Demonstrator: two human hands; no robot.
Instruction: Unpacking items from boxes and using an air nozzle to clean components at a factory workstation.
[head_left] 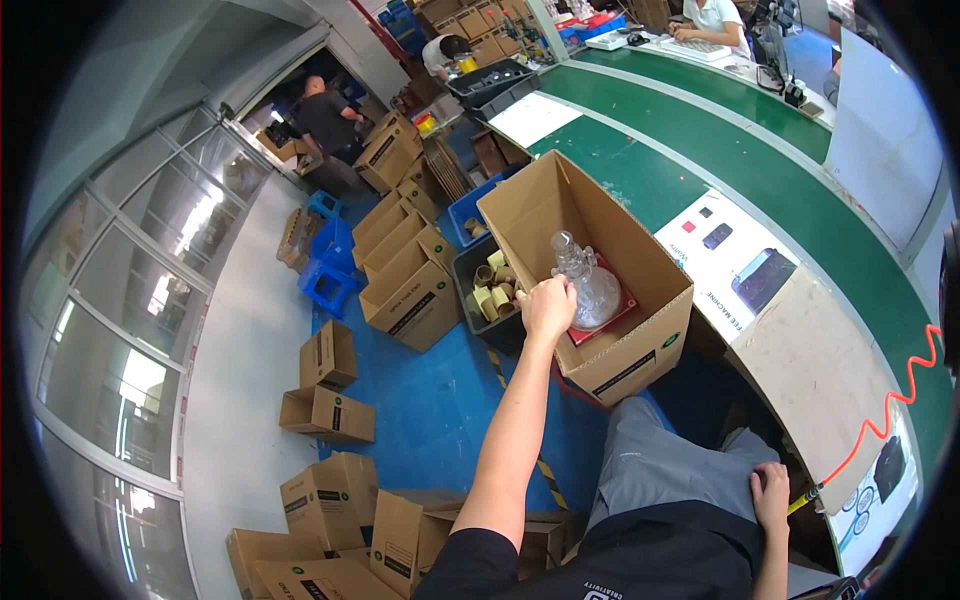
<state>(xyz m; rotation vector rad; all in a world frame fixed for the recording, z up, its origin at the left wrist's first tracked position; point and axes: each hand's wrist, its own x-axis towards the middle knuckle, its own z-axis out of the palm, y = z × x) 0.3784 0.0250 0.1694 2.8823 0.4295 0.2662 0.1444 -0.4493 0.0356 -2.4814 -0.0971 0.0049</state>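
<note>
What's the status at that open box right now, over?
Left hand reaching into cardboard box, at clear plastic bag. Right hand resting on knee, empty. Nothing blocking.

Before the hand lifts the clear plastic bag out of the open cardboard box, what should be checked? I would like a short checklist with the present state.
1. Left hand reaches the clear plastic bag: ok, it sits at the bag's edge.
2. Grip closed on the bag: cannot tell.
3. Open brown cardboard box has its flaps open: ok.
4. Bag lies free on the flat red item: cannot tell.
5. Right hand is out of the way: ok, it rests near the grey trouser knee.
</note>
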